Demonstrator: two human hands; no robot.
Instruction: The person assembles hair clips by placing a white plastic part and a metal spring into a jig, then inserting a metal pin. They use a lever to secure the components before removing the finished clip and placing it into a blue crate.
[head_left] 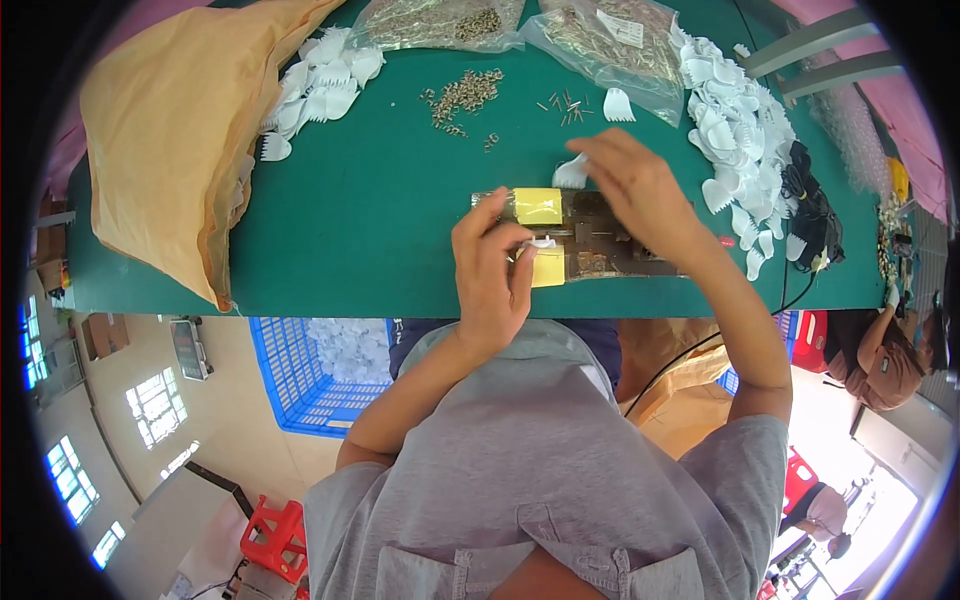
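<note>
Your left hand pinches a small white piece over the yellow-taped fixture; the toothed white scraper lies at ten o'clock from your nearer right hand, whose hold I can't tell.

A workshop; green worktable, heaped white toothed pieces, loose metal parts, blue crate, nearby co-worker
</note>
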